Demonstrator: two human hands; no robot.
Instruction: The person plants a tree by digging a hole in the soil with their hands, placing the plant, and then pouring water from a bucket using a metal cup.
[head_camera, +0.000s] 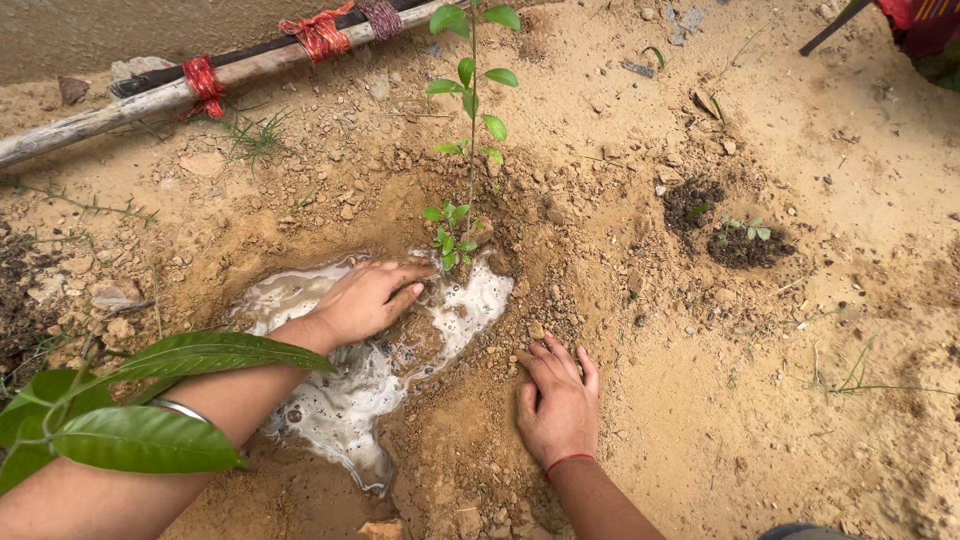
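Two open hands are pressed flat, gripping nothing, on sandy ground (800, 300): left hand (368, 298) in muddy water (340, 400) beside an upright sapling (470, 130), right hand (557, 405) on soil.

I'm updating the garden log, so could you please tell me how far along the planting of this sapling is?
Done: the sapling stands upright in its hole, and foamy water fills the basin beside it. In hand: the left hand presses wet soil at the stem's base, while the right hand rests flat on the soil rim. Left: the water has yet to soak in.
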